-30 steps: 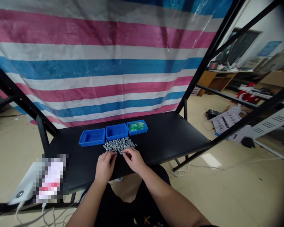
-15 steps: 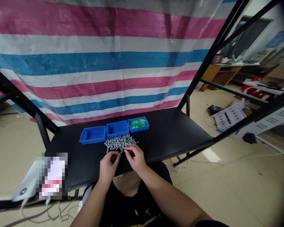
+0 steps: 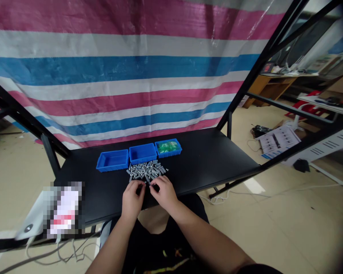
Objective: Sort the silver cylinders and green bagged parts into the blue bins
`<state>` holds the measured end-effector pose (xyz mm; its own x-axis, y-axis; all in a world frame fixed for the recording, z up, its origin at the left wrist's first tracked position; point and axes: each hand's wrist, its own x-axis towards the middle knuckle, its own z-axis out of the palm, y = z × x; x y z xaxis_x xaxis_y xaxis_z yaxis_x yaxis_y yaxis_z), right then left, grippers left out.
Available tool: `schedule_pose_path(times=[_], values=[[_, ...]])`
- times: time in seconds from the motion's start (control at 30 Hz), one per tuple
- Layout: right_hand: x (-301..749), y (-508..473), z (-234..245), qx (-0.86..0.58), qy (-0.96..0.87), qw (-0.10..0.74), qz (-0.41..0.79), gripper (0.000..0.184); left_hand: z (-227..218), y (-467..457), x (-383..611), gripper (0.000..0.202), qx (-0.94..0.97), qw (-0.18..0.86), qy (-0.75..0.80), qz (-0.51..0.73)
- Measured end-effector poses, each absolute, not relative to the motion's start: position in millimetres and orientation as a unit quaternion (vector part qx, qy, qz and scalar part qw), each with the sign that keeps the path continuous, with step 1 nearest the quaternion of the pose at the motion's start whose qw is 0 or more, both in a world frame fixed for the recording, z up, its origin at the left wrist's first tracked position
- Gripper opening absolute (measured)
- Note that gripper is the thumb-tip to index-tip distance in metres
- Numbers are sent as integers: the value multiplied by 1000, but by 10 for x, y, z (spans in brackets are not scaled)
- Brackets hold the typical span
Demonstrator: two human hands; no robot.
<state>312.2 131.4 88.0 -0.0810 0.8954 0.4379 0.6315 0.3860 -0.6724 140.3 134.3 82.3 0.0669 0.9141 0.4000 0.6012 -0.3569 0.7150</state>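
A heap of small grey and silvery cylindrical pieces (image 3: pixel 145 171) lies spread on the black table (image 3: pixel 205 160). Just in front of it, at the near side, my left hand (image 3: pixel 132 197) is closed, thumb and index finger curled together in a pinch. A short gap to its right, my right hand (image 3: pixel 163 193) makes a similar pinch, its fingertips beside the nearest pieces. Whatever sits between the fingertips of either hand is too small and hidden to name.
Behind the heap stand a left blue bin (image 3: pixel 112 160), a middle blue bin (image 3: pixel 143 153) and a right blue bin (image 3: pixel 168 155) containing green, shiny packets (image 3: pixel 167 147). A striped plastic sheet (image 3: pixel 148 68) hangs behind the table, between black frame posts (image 3: pixel 246 85).
Both hands stay in front of the heap, with the fingertips drawn slightly nearer each other. A small grey piece glimpsed at the left fingertips is now mostly hidden. The camera view has shifted slightly.
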Motion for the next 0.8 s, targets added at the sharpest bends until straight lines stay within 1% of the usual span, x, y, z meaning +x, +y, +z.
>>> schedule_pose_path(times=[0.3, 0.43, 0.53, 0.67, 0.73, 0.8], values=[[3083, 1442, 850, -571, -720, 367, 140, 12, 824, 1358, 1447, 13, 733, 143, 532, 400], [3067, 1491, 834, -573, -717, 370, 144, 11, 780, 1377, 1461, 14, 738, 119, 533, 395], [3060, 1468, 825, -562, -719, 382, 148, 12, 738, 1392, 1462, 17, 748, 107, 530, 385], [3193, 1527, 884, -534, -716, 423, 155, 20, 716, 1389, 1465, 22, 763, 77, 519, 378], [3404, 1668, 938, -544, -687, 463, 134, 21, 737, 1369, 1474, 25, 779, 60, 506, 366], [3710, 1887, 986, -593, -622, 506, 78, 22, 776, 1342, 1488, 30, 801, 52, 490, 340]])
